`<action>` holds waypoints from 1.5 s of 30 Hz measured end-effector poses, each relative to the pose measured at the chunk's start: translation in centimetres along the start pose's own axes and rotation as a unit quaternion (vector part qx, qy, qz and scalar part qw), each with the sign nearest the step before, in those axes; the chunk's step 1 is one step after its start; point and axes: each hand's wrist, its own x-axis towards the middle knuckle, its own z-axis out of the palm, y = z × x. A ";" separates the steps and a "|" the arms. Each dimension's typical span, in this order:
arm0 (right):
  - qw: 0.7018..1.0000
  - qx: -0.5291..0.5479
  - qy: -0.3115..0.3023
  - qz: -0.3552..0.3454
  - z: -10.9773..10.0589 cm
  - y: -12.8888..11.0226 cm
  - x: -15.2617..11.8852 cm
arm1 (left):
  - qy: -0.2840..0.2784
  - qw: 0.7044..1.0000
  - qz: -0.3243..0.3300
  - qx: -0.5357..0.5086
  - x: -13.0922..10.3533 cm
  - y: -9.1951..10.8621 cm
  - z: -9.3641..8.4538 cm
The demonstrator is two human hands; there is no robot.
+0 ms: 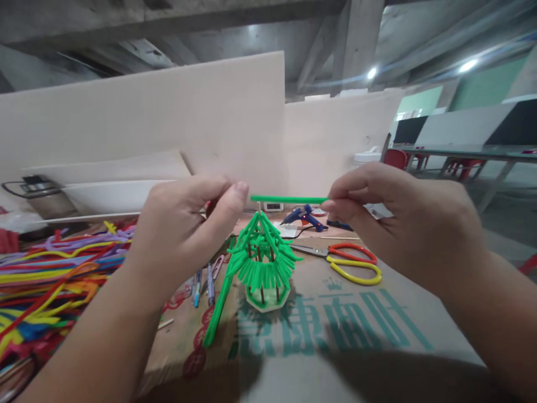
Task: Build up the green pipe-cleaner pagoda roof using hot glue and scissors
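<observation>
A straight green pipe cleaner (pixel 289 199) is pinched at its right end between thumb and fingers of my right hand (pixel 390 224). Its free left end stops just short of the thumb of my left hand (pixel 188 224). That hand is closed, with the thumb against curled fingers, and whatever may be inside them is hidden. Below and between both hands stands a small pavilion model (pixel 265 274). It has green pipe-cleaner roof tiers, brown posts and an eight-sided base edged in green. Longer green pipe cleaners (pixel 218 313) lie along its left side.
Scissors (pixel 352 260) with red and yellow handles lie right of the model. Behind are a blue glue gun (pixel 304 217) and a small white display (pixel 273 206). Pens (pixel 211 284) lie left of the model, near a heap of coloured pipe cleaners (pixel 62 268). Printed cardboard (pixel 356 358) covers the table.
</observation>
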 end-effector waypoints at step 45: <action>0.985 0.089 -0.107 -0.106 2.0 -1.8 -1.2 | -0.028 0.948 -0.122 -0.291 0.1 -0.8 2.2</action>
